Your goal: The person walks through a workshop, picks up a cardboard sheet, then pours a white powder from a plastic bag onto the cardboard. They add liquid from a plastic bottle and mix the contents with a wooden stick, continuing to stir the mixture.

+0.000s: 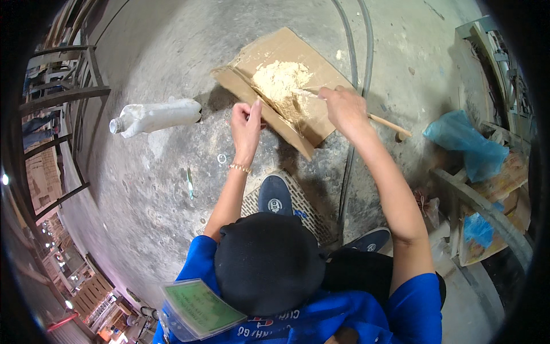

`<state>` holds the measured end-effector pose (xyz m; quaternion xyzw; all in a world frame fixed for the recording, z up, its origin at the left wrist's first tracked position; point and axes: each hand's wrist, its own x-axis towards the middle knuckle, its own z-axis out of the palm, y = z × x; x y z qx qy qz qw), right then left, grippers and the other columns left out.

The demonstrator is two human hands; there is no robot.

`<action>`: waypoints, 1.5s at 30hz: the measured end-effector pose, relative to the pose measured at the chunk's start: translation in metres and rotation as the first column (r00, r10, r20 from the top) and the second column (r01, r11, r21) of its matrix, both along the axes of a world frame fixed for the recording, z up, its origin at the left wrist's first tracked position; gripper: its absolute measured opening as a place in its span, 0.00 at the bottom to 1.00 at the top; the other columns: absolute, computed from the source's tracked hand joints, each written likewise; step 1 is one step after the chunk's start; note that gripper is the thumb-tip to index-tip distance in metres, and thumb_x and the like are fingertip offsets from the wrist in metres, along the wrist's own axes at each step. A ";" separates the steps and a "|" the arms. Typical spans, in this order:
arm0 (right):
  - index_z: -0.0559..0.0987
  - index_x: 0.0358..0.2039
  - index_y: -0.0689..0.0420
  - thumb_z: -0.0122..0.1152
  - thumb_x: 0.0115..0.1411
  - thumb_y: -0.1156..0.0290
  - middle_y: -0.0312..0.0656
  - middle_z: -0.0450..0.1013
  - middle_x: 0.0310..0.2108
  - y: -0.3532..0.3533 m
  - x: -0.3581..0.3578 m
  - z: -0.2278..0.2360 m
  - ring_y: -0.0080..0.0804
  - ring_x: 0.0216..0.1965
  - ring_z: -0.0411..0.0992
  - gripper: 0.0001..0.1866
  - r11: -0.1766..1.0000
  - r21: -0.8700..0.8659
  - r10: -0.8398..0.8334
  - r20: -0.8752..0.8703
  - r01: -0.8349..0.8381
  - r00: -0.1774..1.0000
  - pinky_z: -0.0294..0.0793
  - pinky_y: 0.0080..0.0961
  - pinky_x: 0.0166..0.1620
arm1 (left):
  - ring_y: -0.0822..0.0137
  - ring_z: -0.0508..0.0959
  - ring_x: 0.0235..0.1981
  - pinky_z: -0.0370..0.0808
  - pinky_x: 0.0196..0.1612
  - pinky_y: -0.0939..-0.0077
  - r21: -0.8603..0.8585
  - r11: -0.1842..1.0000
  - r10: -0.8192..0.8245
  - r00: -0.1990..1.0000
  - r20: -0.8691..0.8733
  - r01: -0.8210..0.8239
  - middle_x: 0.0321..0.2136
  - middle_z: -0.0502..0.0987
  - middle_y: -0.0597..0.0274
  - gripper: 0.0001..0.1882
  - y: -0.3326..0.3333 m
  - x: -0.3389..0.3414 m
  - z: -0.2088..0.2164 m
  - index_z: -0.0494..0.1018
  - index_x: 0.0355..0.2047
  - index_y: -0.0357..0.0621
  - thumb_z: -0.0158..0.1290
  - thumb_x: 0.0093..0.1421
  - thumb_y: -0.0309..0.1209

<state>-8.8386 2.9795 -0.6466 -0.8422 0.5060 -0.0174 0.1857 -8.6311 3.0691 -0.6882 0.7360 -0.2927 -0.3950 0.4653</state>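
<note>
A bent piece of brown cardboard (306, 49) lies on the floor in front of me, its near-left side folded up like a wall. On it is a heap of pale yellow powder (281, 77). My left hand (247, 123) is at the raised cardboard edge, thumb and fingers closed on it. Over the right part of the cardboard, my right hand (345, 110) grips a thin stick-like tool (308, 93) whose whitish end reaches into the powder. A wooden rod (389, 124) sticks out on the hand's other side; the hand hides whether both are one piece.
A white plastic bottle (163, 116) lies on its side at the left. Grey hoses (368, 51) run along the floor past the cardboard. Blue plastic bags (467, 140) and a wooden-topped stand (495, 226) are at the right. My shoe (275, 196) rests on a perforated plate (306, 209).
</note>
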 end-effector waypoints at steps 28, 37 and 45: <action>0.80 0.37 0.48 0.52 0.57 0.68 0.43 0.76 0.27 -0.022 0.008 -0.024 0.40 0.31 0.73 0.10 0.930 0.282 -0.323 0.317 0.236 0.892 0.69 0.32 0.35 | 0.70 0.77 0.38 0.80 0.32 0.74 0.037 0.999 0.024 0.868 -0.495 -0.007 0.42 0.74 0.61 0.16 0.046 0.025 -0.050 0.61 0.49 0.46 0.48 0.60 0.26; 0.80 0.36 0.52 0.53 0.57 0.70 0.43 0.76 0.28 -0.011 0.000 -0.016 0.32 0.28 0.73 0.09 0.921 0.388 -0.098 0.319 -0.035 0.943 0.69 0.27 0.34 | 0.70 0.77 0.39 0.80 0.33 0.71 0.070 0.998 0.036 0.880 -0.473 -0.003 0.44 0.73 0.62 0.17 0.049 0.029 -0.048 0.61 0.49 0.46 0.48 0.60 0.26; 0.81 0.37 0.48 0.52 0.58 0.67 0.37 0.76 0.24 -0.035 -0.047 -0.016 0.30 0.25 0.72 0.10 0.929 0.345 -0.233 0.263 0.134 0.936 0.68 0.26 0.31 | 0.71 0.77 0.39 0.79 0.34 0.72 0.069 0.997 0.020 0.865 -0.501 0.017 0.44 0.73 0.63 0.17 0.044 0.027 -0.049 0.61 0.50 0.48 0.48 0.60 0.27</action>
